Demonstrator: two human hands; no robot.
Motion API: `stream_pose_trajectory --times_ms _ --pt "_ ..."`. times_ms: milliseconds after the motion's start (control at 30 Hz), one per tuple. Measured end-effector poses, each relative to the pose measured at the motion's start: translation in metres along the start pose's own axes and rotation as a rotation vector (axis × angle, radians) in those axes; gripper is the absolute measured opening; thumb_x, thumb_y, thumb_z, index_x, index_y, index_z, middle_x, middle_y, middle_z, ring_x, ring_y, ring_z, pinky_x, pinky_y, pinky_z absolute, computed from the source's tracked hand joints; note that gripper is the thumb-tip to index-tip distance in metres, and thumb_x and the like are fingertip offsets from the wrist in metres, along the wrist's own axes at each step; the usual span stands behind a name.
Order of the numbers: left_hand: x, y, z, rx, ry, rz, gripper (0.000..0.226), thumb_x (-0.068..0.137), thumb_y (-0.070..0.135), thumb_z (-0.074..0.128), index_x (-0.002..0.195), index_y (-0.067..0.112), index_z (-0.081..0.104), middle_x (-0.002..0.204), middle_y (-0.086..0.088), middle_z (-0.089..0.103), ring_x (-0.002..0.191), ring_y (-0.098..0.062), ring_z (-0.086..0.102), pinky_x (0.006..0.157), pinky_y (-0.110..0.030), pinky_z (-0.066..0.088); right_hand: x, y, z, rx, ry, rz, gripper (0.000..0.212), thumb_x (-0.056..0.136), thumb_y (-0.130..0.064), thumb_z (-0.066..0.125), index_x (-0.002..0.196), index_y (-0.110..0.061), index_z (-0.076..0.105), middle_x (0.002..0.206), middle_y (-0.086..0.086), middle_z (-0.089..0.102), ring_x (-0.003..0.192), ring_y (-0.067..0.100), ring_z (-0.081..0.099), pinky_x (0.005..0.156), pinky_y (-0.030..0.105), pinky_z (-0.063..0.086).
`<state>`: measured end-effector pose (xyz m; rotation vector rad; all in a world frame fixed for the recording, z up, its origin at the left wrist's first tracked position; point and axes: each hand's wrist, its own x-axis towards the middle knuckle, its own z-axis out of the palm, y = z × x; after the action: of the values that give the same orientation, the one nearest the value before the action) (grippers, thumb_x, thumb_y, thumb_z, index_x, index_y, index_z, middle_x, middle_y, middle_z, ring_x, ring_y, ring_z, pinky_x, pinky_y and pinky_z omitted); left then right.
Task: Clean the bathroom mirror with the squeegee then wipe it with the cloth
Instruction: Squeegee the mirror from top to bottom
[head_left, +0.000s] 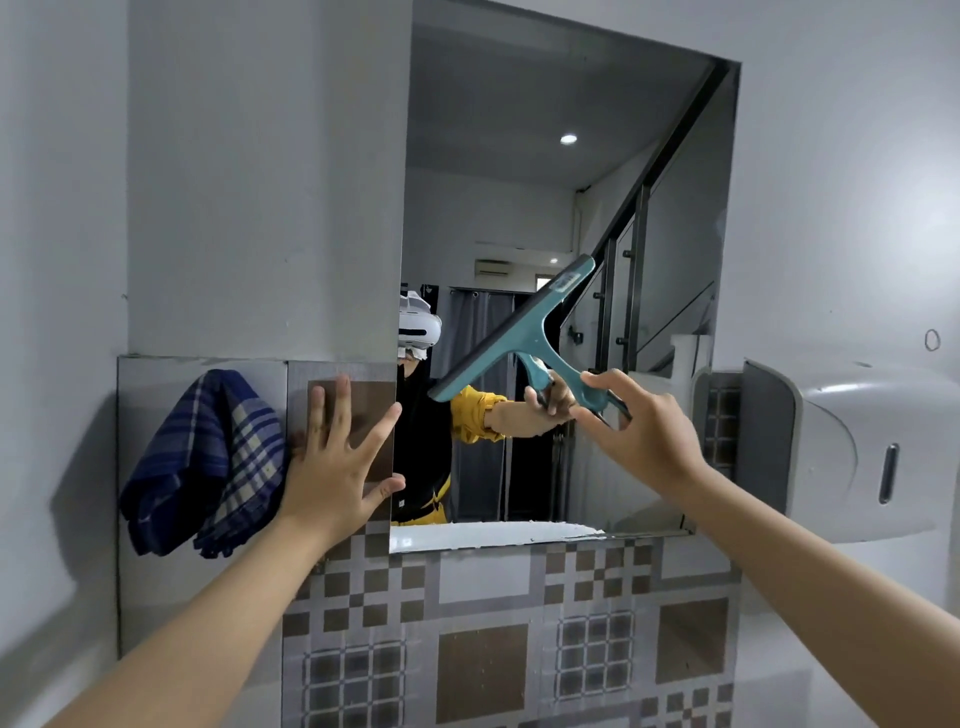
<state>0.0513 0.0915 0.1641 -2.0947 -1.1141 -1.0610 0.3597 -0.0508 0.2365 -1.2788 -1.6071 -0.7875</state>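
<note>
The bathroom mirror (519, 182) hangs on the wall ahead, frameless, tall and rectangular. A teal squeegee (524, 332) is held against its lower middle, with the blade tilted from lower left to upper right. My right hand (641, 431) grips the squeegee's handle. My left hand (337, 467) is pressed flat on the tiled wall just left of the mirror's lower edge, fingers spread, holding nothing. A blue and cream checked cloth (208, 462) hangs on the wall to the left of that hand.
A white wall dispenser (841, 447) juts out right of the mirror. Patterned brown and grey tiles (488, 634) cover the wall below. The mirror reflects a person, a staircase railing and a ceiling light.
</note>
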Motion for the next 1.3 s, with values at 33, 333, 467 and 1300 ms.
stream_pose_trajectory --times_ms 33,333,467,1300 --pt "0.0 0.0 0.0 -0.004 -0.002 -0.001 0.083 0.079 0.072 0.04 0.147 0.04 0.007 0.158 -0.015 -0.013 0.142 -0.044 -0.012 0.077 -0.063 0.051 -0.003 0.008 -0.002 0.0 -0.011 -0.004 0.037 0.078 -0.025 0.078 0.111 -0.014 0.066 0.046 -0.02 0.029 0.035 0.011 0.031 0.041 0.015 0.024" --pt "-0.003 -0.02 -0.012 0.016 -0.017 -0.032 0.084 0.076 0.066 0.044 0.148 0.038 0.01 0.157 -0.013 -0.017 0.142 -0.042 -0.015 0.076 -0.065 0.051 -0.011 0.05 -0.012 -0.018 -0.074 -0.013 0.039 0.08 -0.04 0.069 0.112 -0.02 0.062 0.043 0.001 0.041 0.036 0.012 0.026 0.04 0.021 0.027" --pt "-0.007 -0.018 -0.011 0.026 -0.008 -0.081 0.085 0.075 0.065 0.044 0.147 0.04 0.007 0.156 -0.011 -0.021 0.141 -0.04 -0.018 0.082 -0.069 0.046 -0.012 0.06 -0.02 -0.052 -0.111 0.005 0.041 0.079 -0.048 0.061 0.113 -0.025 0.06 0.048 0.005 0.05 0.036 0.019 0.036 0.039 0.029 0.037" --pt "0.002 0.002 -0.001 0.003 -0.069 -0.065 0.088 0.073 0.061 0.053 0.148 0.036 0.015 0.156 -0.011 -0.022 0.135 -0.031 -0.036 0.088 -0.076 0.031 -0.102 0.071 -0.023 0.216 -0.095 0.582 0.021 0.09 -0.031 0.062 0.102 -0.024 0.046 0.085 0.003 0.061 0.062 0.036 0.06 0.05 0.047 0.055"
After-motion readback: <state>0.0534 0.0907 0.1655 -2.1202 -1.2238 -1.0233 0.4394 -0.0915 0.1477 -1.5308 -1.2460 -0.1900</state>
